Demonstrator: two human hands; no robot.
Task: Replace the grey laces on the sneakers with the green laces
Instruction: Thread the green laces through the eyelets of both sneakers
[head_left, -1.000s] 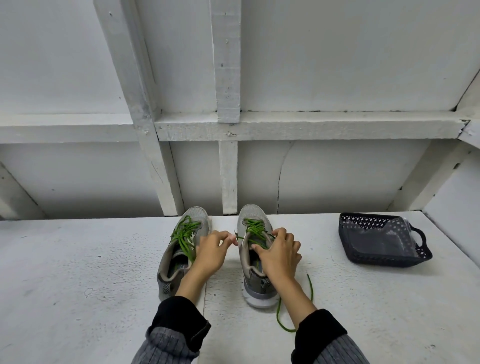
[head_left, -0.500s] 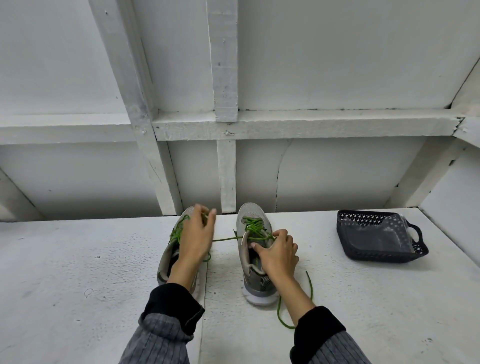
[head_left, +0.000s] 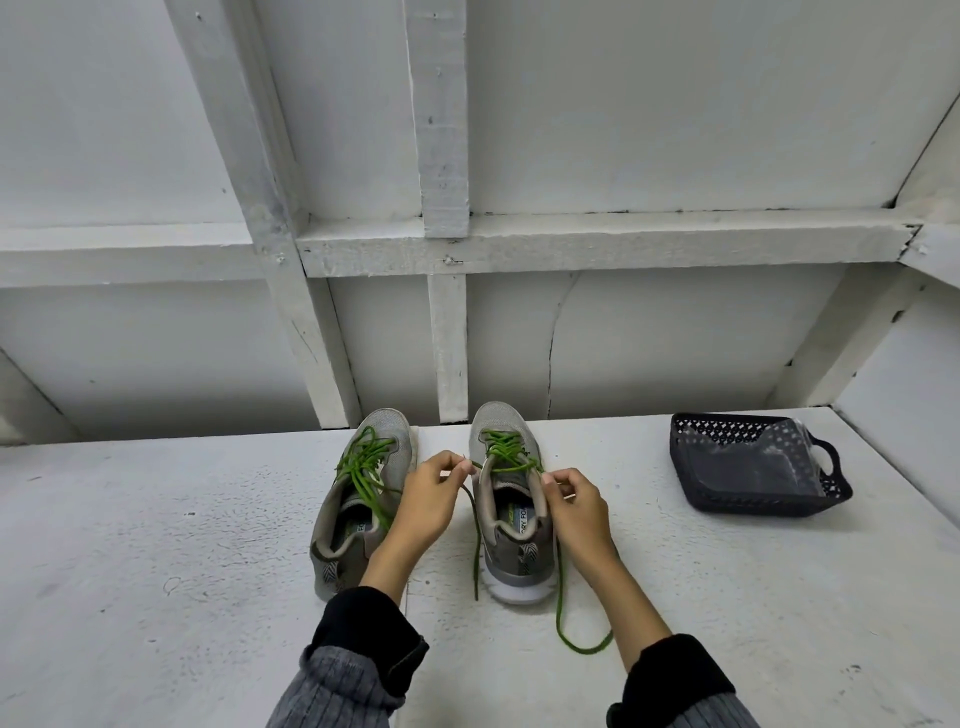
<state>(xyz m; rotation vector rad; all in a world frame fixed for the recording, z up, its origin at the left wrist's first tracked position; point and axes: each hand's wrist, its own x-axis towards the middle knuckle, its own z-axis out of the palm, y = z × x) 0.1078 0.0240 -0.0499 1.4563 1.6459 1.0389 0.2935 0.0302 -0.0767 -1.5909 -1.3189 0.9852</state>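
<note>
Here, in the head view, two grey sneakers stand side by side on the white table (head_left: 156, 545), toes pointing away from the person toward the wall, long axes running front to back. The left sneaker (head_left: 363, 493) carries a loose green lace (head_left: 363, 467). The right sneaker (head_left: 511, 519) has its own green lace (head_left: 506, 452) crossed over the tongue. The left hand (head_left: 423, 501) pinches one strand of it just left of the shoe, its end trailing toward the person. The right hand (head_left: 576, 506) pinches the other strand at the shoe's right edge; that end curls on the table. A dark basket (head_left: 769, 506) sits well apart to the right.
</note>
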